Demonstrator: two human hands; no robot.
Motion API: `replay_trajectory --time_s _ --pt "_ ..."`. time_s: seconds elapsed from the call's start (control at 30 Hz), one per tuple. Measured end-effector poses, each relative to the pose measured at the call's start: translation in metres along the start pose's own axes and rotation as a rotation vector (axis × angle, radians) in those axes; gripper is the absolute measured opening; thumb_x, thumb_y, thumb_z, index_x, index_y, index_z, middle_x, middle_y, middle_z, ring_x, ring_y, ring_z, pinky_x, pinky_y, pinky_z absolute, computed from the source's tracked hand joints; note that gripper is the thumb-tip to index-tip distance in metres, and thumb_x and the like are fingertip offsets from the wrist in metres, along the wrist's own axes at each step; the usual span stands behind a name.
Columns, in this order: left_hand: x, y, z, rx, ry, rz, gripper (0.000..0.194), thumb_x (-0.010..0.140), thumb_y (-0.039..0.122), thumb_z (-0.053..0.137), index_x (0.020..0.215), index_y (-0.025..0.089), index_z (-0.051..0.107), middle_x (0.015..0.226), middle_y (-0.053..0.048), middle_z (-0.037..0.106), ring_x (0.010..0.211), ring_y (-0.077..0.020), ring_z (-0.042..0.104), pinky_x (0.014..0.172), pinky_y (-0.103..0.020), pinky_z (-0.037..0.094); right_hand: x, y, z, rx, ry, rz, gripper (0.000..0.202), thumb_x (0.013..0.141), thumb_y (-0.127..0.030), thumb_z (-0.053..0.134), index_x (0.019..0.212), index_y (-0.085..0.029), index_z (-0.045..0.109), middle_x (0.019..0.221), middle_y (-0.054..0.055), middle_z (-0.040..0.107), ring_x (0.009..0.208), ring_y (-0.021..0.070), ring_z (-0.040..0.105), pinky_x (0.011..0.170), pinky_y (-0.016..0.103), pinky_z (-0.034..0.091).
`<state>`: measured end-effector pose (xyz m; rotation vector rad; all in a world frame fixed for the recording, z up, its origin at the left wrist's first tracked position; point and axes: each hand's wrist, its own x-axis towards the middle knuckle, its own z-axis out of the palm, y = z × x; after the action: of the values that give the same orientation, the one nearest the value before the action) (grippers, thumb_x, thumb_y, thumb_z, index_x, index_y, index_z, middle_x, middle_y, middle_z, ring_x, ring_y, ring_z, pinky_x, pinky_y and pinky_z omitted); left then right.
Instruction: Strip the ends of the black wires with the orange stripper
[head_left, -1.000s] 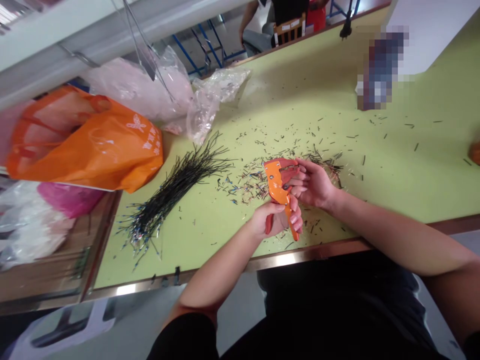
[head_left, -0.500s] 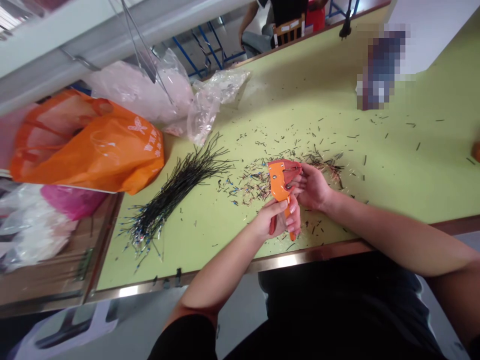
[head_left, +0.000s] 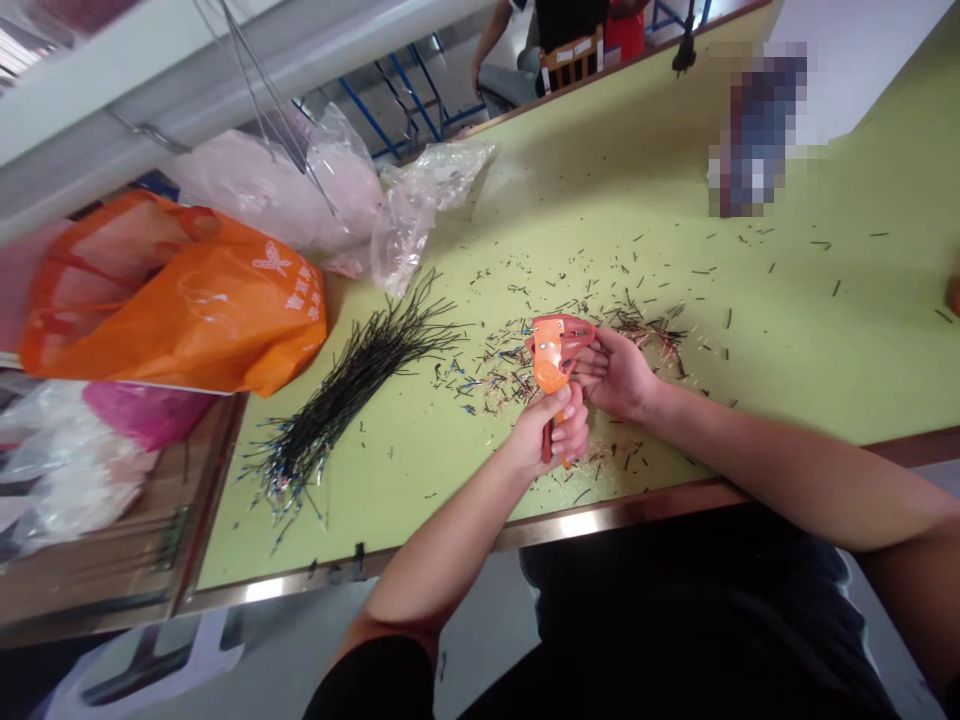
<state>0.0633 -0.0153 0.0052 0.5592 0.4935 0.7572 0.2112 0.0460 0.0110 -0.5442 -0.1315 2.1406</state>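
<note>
My left hand (head_left: 556, 430) is wrapped round the handles of an orange and red wire stripper (head_left: 551, 360), held head-up over the table. The stripper's handles are close together in my fist. At the right side of its head is my right hand (head_left: 619, 372), palm turned up, with thumb and fingertips drawn together against the tool. Whatever lies between those fingers is too small or hidden to make out. Under and around both hands lie short black wire offcuts (head_left: 660, 330). A bundle of long black wires (head_left: 352, 385) rests to the left, with blue and bare tips at its near end.
An orange bag (head_left: 202, 300) lies at the left, beside clear plastic bags (head_left: 405, 215). A white box-like object (head_left: 840, 70) stands at the back right. Near the far edge hangs a black plug (head_left: 684, 55). A person (head_left: 555, 40) sits beyond the yellow-green table (head_left: 787, 360).
My left hand has squeezed the stripper's handles closer together, and the tool has turned and shifted slightly left. My right hand stays at its head, moving a little left too.
</note>
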Motion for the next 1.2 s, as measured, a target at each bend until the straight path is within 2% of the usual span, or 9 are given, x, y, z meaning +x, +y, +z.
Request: replay_trajectory --time_s 0.17,0.33,0.43,0.53,0.63,0.73,0.87,1.1,1.2 --pt "0.002 0.011 -0.005 -0.069 0.039 -0.003 0.044 0.082 0.051 0.087 0.075 0.018 0.059 0.055 0.007 0.046 0.043 -0.0081 0.041 0.046 -0.022 0.047 0.004 -0.016 -0.002 -0.035 0.007 -0.052 0.043 0.103 -0.022 0.056 0.069 -0.024 0.029 0.059 -0.009 0.02 0.05 0.0107 0.016 0.044 0.017 0.026" --pt "0.0 0.026 -0.018 0.085 0.171 0.042 0.039 0.083 0.053 0.081 0.089 0.017 0.067 0.067 0.001 0.061 0.057 -0.0154 0.06 0.06 -0.031 0.057 0.008 -0.032 -0.005 -0.205 -0.006 -0.174 0.042 0.105 -0.024 0.054 0.066 -0.023 0.038 0.058 -0.007 0.028 0.053 0.0116 0.02 0.047 0.02 0.027" --pt "-0.006 0.037 -0.028 0.352 0.34 0.131 0.033 0.087 0.045 0.081 0.098 0.017 0.07 0.079 -0.003 0.069 0.069 -0.0178 0.067 0.069 -0.031 0.057 0.008 -0.036 -0.008 -0.398 -0.053 -0.257 0.041 0.104 -0.024 0.054 0.063 -0.022 0.045 0.058 -0.005 0.033 0.054 0.0125 0.023 0.05 0.022 0.029" --pt "-0.016 0.046 -0.031 0.747 0.547 0.316 0.029 0.087 0.035 0.084 0.109 0.019 0.074 0.096 -0.006 0.075 0.088 -0.021 0.07 0.082 -0.031 0.055 0.005 -0.039 -0.007 -0.546 -0.121 -0.337 0.039 0.102 -0.022 0.054 0.064 -0.021 0.05 0.058 -0.003 0.037 0.056 0.0136 0.027 0.053 0.024 0.031" --pt "-0.022 0.05 -0.03 1.052 0.639 0.389 0.031 0.088 0.031 0.081 0.118 0.022 0.076 0.106 -0.007 0.078 0.098 -0.0252 0.069 0.093 -0.036 0.053 0.0 -0.042 -0.001 -0.586 -0.163 -0.362 0.04 0.103 -0.024 0.054 0.064 -0.022 0.051 0.059 -0.002 0.038 0.057 0.0141 0.028 0.054 0.026 0.032" --pt "-0.02 0.047 -0.03 1.074 0.54 0.307 0.035 0.091 0.034 0.076 0.124 0.022 0.075 0.123 -0.01 0.077 0.105 -0.0274 0.07 0.102 -0.043 0.052 -0.005 -0.045 0.004 -0.547 -0.167 -0.356 0.042 0.103 -0.027 0.057 0.063 -0.022 0.046 0.058 -0.003 0.034 0.057 0.014 0.025 0.054 0.027 0.032" --pt "-0.012 0.041 -0.036 0.671 0.31 0.192 0.054 0.089 0.042 0.075 0.138 0.021 0.067 0.144 -0.015 0.068 0.106 -0.0279 0.074 0.094 -0.046 0.06 -0.01 -0.053 0.008 -0.448 -0.147 -0.334 0.047 0.101 -0.033 0.064 0.063 -0.022 0.037 0.06 -0.005 0.027 0.056 0.013 0.023 0.053 0.027 0.032" --pt "-0.009 0.029 -0.03 0.308 -0.017 0.035 0.061 0.093 0.04 0.073 0.149 0.018 0.06 0.13 -0.018 0.073 0.107 -0.0307 0.077 0.091 -0.047 0.064 -0.015 -0.058 0.017 -0.37 -0.109 -0.339 0.052 0.102 -0.035 0.065 0.066 -0.023 0.03 0.061 -0.006 0.022 0.055 0.0125 0.022 0.052 0.026 0.033" --pt "-0.008 0.024 -0.029 0.284 -0.063 -0.013 0.063 0.093 0.039 0.074 0.15 0.018 0.058 0.128 -0.019 0.075 0.102 -0.0304 0.078 0.089 -0.046 0.064 -0.016 -0.055 0.018 -0.349 -0.124 -0.315 0.051 0.1 -0.031 0.066 0.064 -0.022 0.031 0.061 -0.006 0.022 0.056 0.0122 0.021 0.051 0.024 0.032"
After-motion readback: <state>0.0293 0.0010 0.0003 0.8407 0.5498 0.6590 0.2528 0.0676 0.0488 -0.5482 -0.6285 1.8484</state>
